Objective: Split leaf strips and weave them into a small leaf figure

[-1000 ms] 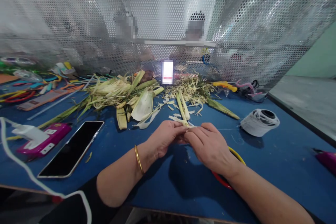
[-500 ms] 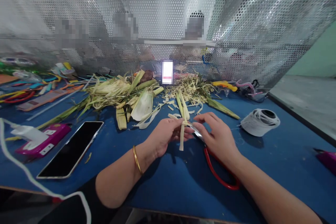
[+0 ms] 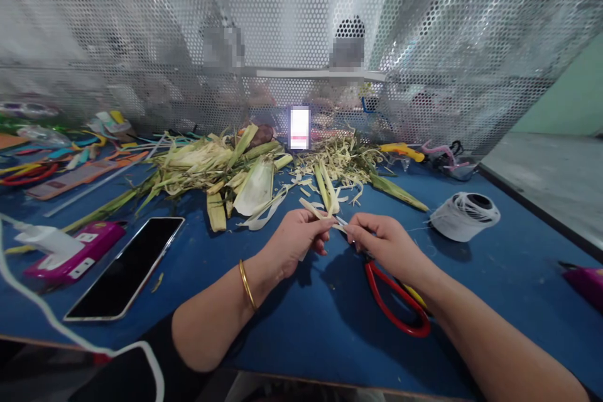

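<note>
At the centre of the frame, the left hand (image 3: 304,239) and right hand (image 3: 389,245), slightly apart, each pinch a narrow cream-coloured husk strip (image 3: 311,208), probably to keep it taut. Metal scissors with red and yellow loop handles (image 3: 414,331) sit under the right palm, apparently for easy reach. Beyond the fingertips lie pale-green husk stalks (image 3: 323,182); right of centre stands a white thread spool (image 3: 464,220), perhaps kept aside for unwinding.

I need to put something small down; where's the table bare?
Bare table: the patch bordered by the right forearm, spool and purple object at the right edge; a smaller one between phone and left forearm. Crowded: back centre, under heaped husks, and far left, with mixed clutter.
</note>
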Demonstrator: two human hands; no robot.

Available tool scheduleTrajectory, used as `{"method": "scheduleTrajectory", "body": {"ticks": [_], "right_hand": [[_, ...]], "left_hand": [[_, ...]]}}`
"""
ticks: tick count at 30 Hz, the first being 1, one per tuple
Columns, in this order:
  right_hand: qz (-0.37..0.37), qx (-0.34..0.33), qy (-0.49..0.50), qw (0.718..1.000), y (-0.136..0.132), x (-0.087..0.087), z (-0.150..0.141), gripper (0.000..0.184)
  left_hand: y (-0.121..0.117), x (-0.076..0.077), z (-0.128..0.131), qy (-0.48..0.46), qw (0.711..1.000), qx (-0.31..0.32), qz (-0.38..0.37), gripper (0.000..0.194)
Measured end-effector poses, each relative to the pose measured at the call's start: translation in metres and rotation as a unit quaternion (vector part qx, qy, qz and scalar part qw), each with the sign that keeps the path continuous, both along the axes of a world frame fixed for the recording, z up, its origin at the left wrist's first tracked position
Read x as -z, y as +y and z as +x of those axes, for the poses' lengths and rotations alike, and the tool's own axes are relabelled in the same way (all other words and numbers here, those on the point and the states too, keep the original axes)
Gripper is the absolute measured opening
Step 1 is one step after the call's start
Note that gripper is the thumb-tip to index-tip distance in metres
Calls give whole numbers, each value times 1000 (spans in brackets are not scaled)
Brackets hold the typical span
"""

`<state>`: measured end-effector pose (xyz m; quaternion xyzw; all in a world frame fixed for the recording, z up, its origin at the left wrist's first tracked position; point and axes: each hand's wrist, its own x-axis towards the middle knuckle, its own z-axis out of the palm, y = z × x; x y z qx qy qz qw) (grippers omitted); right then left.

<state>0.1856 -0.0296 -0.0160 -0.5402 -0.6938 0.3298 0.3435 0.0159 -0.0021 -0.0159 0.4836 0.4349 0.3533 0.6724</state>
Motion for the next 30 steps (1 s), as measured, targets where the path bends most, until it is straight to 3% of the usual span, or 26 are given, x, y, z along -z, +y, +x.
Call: {"method": "scheduleTrajectory", "body": {"ticks": [6, 12, 16, 19, 21, 23, 26, 30], "right_hand": [[-43, 33, 92, 994, 3, 1, 0, 37], [-71, 66, 259, 961, 2, 9, -9, 33], [-44, 104, 217, 970, 4, 16, -9, 32], [55, 142, 128, 980, 5, 16, -6, 21], [148, 129, 54, 979, 4, 13, -5, 19], [194, 74, -7, 978, 2, 10, -6, 14], [184, 9, -58, 981, -1, 9, -9, 17], [181, 24, -36, 983, -3, 10, -10, 25]], "left_hand": [[-1, -6, -3, -1, 998, 48, -33, 34], [-8, -4, 0, 51, 994, 101, -8, 37], [-11, -5, 2, 75, 993, 94, 12, 25], [-12, -6, 3, 104, 990, 89, 24, 19], [-13, -5, 4, 126, 986, 99, 48, 17], [-14, -2, 5, 137, 981, 115, 80, 17], [-16, 4, 7, 153, 970, 146, 120, 20], [-18, 8, 8, 163, 962, 162, 146, 26]]}}
